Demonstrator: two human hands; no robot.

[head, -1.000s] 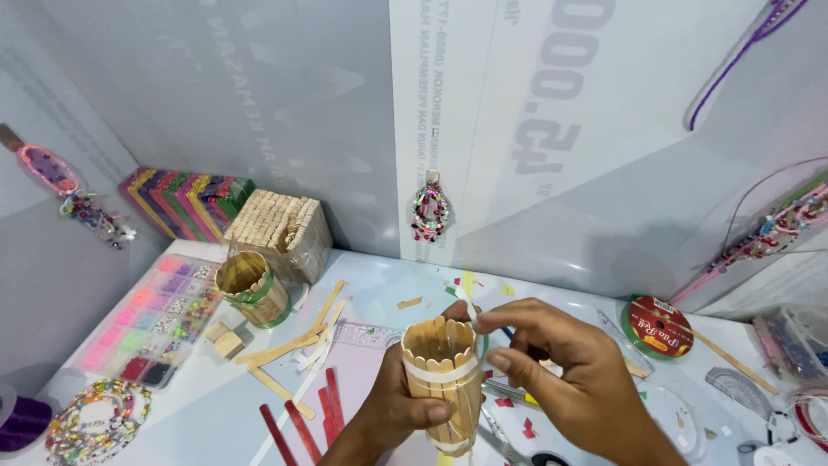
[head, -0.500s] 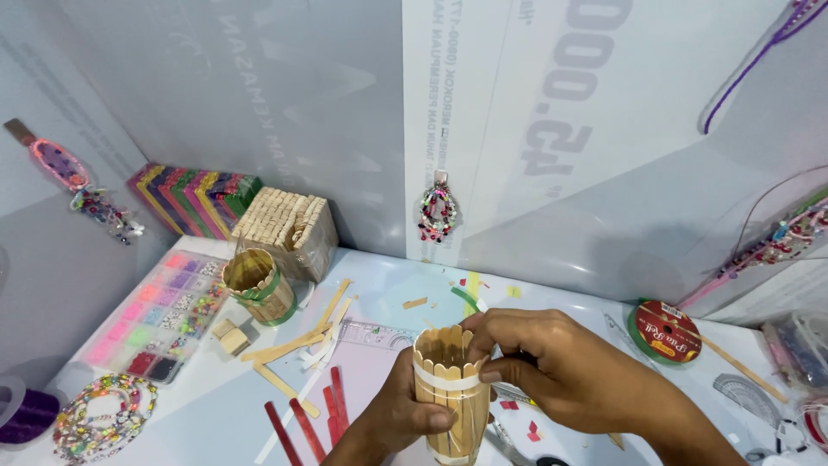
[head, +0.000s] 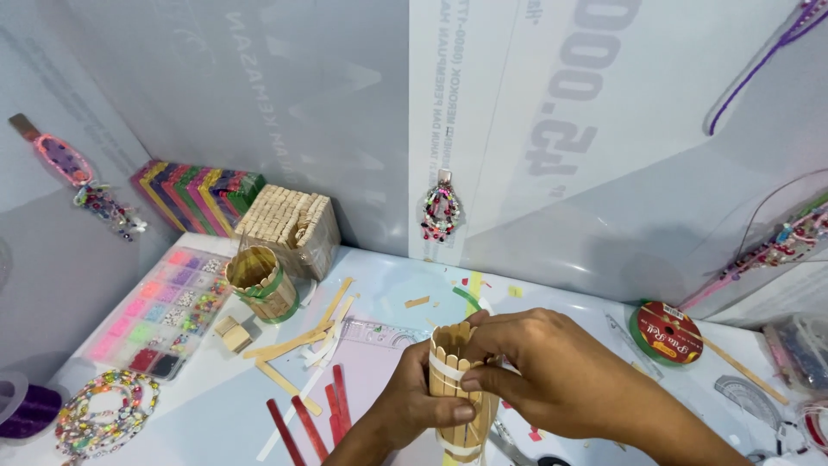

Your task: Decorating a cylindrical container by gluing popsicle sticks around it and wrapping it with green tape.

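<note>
A small cup made of upright wooden craft sticks (head: 450,367), with a white band around it, is held low in the middle of the view. My left hand (head: 414,404) grips it from the left and below. My right hand (head: 539,367) covers its right side, fingers pressed on the white band near the rim. A thin green strip (head: 467,299) curves up behind the cup; where it ends is hidden by my right hand.
A second stick cup with a green band (head: 261,282) stands at the left, by a bead organiser box (head: 164,306), a block of bundled sticks (head: 289,224) and coloured sticks (head: 194,197). Loose plain and red sticks (head: 306,423), a ribbon spool (head: 665,332), a beaded ring (head: 103,416).
My right hand has come down from above the rim and closed over the cup's right side on the white band. The cup has shifted slightly right and lower.
</note>
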